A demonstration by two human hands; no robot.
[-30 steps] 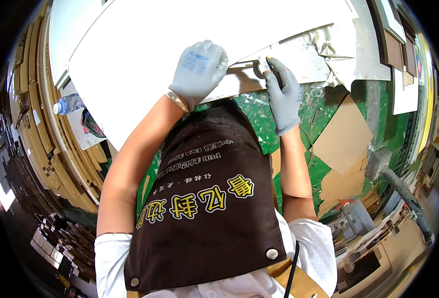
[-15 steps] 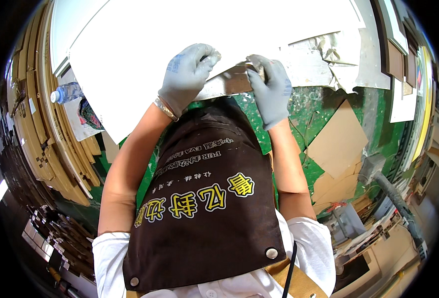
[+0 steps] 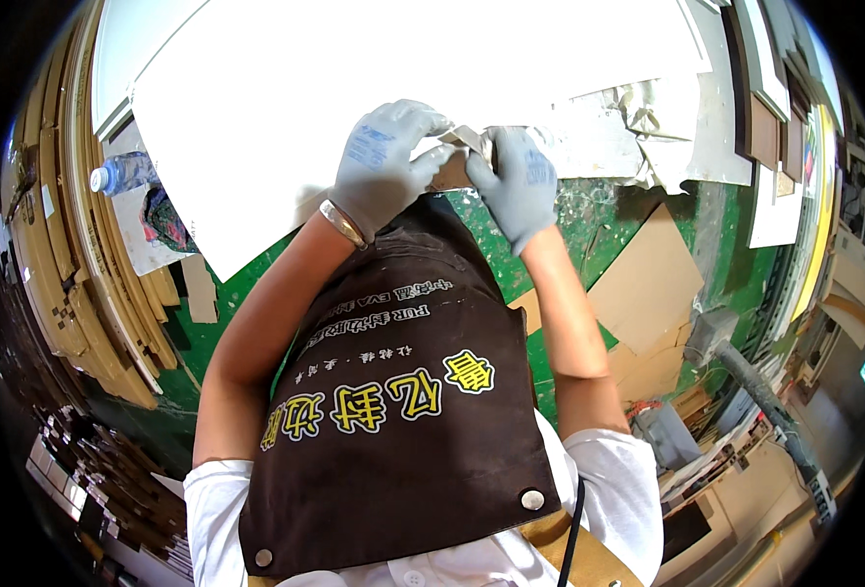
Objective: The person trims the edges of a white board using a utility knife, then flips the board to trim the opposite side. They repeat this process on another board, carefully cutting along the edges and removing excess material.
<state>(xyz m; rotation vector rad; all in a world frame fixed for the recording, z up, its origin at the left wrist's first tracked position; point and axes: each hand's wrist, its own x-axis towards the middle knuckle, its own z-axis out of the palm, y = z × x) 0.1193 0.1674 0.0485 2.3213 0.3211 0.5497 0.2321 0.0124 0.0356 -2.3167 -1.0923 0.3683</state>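
My gloved left hand [image 3: 388,157] is curled, its fingertips closed on one end of a short, thin greyish-beige strip [image 3: 469,139]. My gloved right hand [image 3: 517,181] grips the other end, with fingers and thumb drawn together. The strip spans the small gap between my hands; its material is too small to tell. Both hands are over the near edge of a large, bright white panel [image 3: 256,147]. A brown patch [image 3: 449,176] shows below the strip, between the hands.
A clear bottle [image 3: 129,174] lies left of the panel beside a dark patterned cloth [image 3: 165,217]. Crumpled whitish sheeting [image 3: 648,122] lies at the right. Cardboard pieces [image 3: 648,279] are on the green floor [image 3: 589,210]. Stacked boards [image 3: 80,293] line the left; a grey pole [image 3: 760,386] slants at the right.
My hands have come closer together, the left moving right and the right moving slightly left. The strip now shows between their fingertips.
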